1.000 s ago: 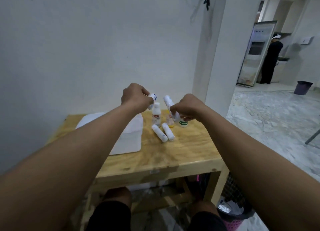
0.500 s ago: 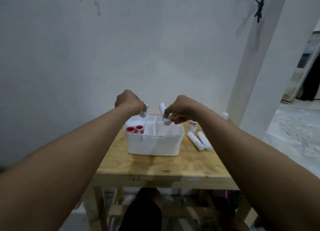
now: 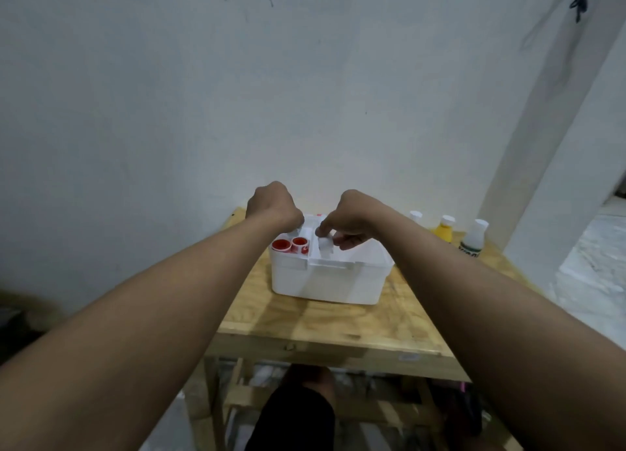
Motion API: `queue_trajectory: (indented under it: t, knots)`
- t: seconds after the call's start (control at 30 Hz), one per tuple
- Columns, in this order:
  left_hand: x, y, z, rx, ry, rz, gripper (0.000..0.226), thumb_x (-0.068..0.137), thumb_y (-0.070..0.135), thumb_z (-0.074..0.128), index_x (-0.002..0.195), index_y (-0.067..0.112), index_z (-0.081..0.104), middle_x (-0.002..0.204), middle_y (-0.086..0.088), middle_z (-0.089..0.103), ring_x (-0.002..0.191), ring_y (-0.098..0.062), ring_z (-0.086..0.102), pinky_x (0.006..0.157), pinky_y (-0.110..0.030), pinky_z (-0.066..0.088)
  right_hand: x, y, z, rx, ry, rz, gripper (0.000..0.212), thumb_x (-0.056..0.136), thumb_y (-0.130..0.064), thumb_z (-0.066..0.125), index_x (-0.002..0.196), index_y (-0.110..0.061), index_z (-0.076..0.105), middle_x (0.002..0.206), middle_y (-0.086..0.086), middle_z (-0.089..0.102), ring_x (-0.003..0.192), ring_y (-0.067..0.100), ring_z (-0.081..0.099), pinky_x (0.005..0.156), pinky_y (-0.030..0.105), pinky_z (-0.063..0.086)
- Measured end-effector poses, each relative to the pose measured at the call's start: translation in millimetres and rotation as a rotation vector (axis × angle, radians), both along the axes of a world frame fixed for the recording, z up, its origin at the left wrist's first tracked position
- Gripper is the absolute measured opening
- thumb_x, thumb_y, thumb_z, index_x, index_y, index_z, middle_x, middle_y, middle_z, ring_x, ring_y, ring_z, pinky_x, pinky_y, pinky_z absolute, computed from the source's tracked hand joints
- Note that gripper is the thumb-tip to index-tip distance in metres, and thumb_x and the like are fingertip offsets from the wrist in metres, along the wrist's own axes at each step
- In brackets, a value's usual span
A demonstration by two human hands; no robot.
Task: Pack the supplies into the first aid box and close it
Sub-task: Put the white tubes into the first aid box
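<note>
Packing partway done: both hands over the open box, bottles still waiting outside it.

Nearest, below the hands, the white first aid box sits open on the wooden table; no lid can be made out. Just under the left hand two red-capped containers already stand in the box's left compartment. That hand is curled closed above them, and whether it grips anything I cannot tell. The right hand pinches a small white roll between thumb and fingertips, low over the middle compartment, seemingly about to let go. Farther off, beyond and to the right of the right hand, three bottles stand outside the box: a white-capped one, a yellow bottle and a green-labelled bottle. By my judgement those and the closing remain.
</note>
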State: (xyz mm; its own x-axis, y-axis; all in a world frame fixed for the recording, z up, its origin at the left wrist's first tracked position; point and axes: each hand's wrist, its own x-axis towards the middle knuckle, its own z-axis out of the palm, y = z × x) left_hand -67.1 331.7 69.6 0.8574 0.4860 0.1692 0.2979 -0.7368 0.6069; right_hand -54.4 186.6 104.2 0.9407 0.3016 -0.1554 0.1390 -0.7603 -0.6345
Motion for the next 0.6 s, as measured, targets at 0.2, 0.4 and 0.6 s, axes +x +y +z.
queue_trajectory:
  t: [0.2, 0.4, 0.6]
  knots:
    - [9.6, -0.1, -9.7, 0.15, 0.036, -0.006, 0.014, 0.074, 0.018, 0.077, 0.086, 0.014, 0.072, 0.083, -0.004, 0.07, 0.069, -0.022, 0.064, 0.053, -0.025, 0.048, 5.3, 1.2, -11.8, -0.148, -0.087, 0.051, 0.02, 0.085, -0.021, 0.076, 0.088, -0.004, 0.065, 0.078, 0.009, 0.069, 0.069, 0.02, 0.064, 0.057, 0.027, 0.052]
    - [11.2, -2.4, -9.3, 0.248, 0.057, 0.001, 0.012, 0.073, 0.016, 0.073, 0.084, 0.016, 0.07, 0.079, -0.003, 0.067, 0.07, -0.024, 0.064, 0.059, -0.027, 0.048, 7.6, 1.8, -15.7, -0.18, -0.162, 0.057, 0.024, 0.083, -0.022, 0.074, 0.071, -0.005, 0.063, 0.067, 0.006, 0.063, 0.055, 0.018, 0.055, 0.051, 0.025, 0.046]
    - [8.3, -13.6, -2.8, 0.296, 0.018, -0.038, 0.011, 0.078, 0.017, 0.062, 0.087, 0.016, 0.069, 0.086, -0.003, 0.068, 0.077, -0.027, 0.061, 0.072, -0.035, 0.045, 14.2, -23.2, -12.9, -0.122, -0.251, -0.03, 0.022, 0.085, -0.018, 0.062, 0.076, 0.001, 0.067, 0.07, 0.013, 0.07, 0.059, 0.026, 0.063, 0.054, 0.027, 0.055]
